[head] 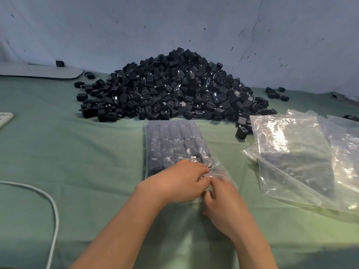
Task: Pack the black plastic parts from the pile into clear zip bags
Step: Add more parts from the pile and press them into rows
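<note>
Pinching crinkly zip bag (171,140) mouth: left hand (178,181), right hand (223,204) | blocky black parts (167,84) heaped behind

Soft dim light, bright glare on the empty bags (279,136), edges bowed by wide lens

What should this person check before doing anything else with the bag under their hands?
1. Filled bag lies flat on the table, parts in rows: ok.
2. Left hand and right hand both pinch its near end: ok.
3. Sealed all along: cannot tell, the hands cover that end.
4. Empty bags lie ready at the right: ok.
5. Pile has plenty of parts to pack: ok.
</note>
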Motion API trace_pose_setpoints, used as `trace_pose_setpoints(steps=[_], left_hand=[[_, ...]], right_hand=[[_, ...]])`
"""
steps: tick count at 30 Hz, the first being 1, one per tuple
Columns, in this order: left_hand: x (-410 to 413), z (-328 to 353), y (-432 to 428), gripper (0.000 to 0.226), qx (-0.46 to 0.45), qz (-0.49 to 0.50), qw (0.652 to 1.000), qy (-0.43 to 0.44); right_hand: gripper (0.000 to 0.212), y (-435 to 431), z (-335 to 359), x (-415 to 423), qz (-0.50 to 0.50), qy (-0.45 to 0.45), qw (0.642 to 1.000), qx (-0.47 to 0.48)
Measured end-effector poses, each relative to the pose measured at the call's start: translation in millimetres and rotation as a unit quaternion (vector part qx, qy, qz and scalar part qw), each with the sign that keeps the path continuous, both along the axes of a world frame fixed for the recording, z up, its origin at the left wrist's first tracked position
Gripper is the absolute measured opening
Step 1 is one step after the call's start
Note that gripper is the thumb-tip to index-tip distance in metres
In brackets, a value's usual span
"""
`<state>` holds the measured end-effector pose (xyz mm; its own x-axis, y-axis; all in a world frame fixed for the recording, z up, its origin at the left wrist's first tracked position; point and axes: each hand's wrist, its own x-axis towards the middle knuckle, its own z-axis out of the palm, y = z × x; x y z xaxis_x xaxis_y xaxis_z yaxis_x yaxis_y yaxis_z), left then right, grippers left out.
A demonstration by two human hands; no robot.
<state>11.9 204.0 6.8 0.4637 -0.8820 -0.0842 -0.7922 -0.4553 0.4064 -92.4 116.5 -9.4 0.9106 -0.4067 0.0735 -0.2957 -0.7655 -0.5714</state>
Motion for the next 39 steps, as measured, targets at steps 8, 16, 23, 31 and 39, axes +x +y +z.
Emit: trace_pose_setpoints(steps=[8,16,23,31,39], left_hand=[[-16,1,1,0.040,0.043,-0.017,0.997,-0.064],[-13,8,2,0.024,-0.106,0.038,0.991,0.075],[20,-19,-2,0.045,-0.118,0.172,0.974,-0.090],[19,-29,-7,0.046,-0.099,0.169,0.975,-0.105],[18,-31,-8,0.052,-0.072,0.170,0.977,-0.103]], right_hand=[[0.023,-22,26,0,-0.128,-0.138,0.980,0.069],[0.018,-41,-3,41,-0.143,-0.142,0.978,0.052],[0.018,-42,-21,52,-0.141,-0.145,0.978,0.060],[0.012,-41,-26,49,-0.144,-0.195,0.966,0.094],[0.019,-43,-30,52,-0.185,-0.170,0.964,0.084]])
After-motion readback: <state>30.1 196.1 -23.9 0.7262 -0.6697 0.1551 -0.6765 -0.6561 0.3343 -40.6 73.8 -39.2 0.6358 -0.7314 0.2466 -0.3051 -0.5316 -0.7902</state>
